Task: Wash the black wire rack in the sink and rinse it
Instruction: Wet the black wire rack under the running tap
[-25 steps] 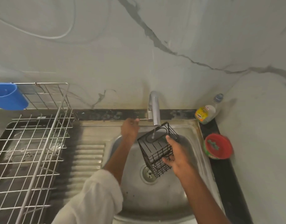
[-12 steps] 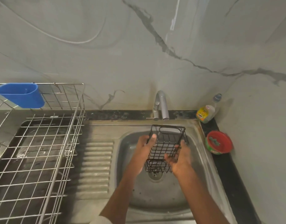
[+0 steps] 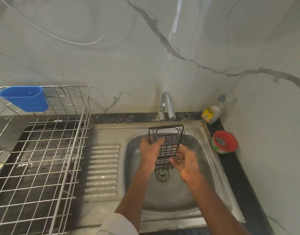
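Observation:
The black wire rack is a small basket held upright over the steel sink, just below the chrome tap. My left hand grips its left side with the thumb hooked over the wires. At the basket's lower right side is my right hand, palm up, fingers spread and touching the wires. No stream of water is visible from the tap. The drain lies directly under the basket.
A steel dish rack with a blue cup hung on it stands left of the ribbed drainboard. A dish soap bottle and a red tub sit on the black ledge at the right.
My left hand came off the tap area and took hold of the basket's left side. The basket turned upright. My right hand loosened from a grip to spread fingers.

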